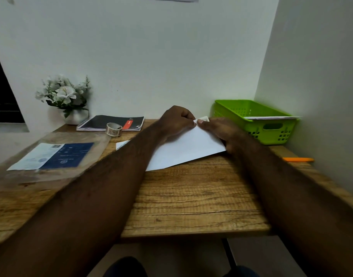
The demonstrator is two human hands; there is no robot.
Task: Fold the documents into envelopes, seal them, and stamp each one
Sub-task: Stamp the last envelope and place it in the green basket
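From my remote seat I see both of my 2 hands on the white envelope [183, 150], which lies tilted near the tabletop's [191, 196] far right corner, beside the green basket [271, 134]. My left hand [176, 120] pinches its far corner with curled fingers, at a small stamp [204, 118]. My right hand [223, 130] grips the right edge, thumb on top.

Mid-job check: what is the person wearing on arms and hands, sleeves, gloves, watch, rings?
The left forearm and right forearm are bare, with no sleeves in view. The left hand and right hand wear no gloves; no watch, bracelet or ring shows.
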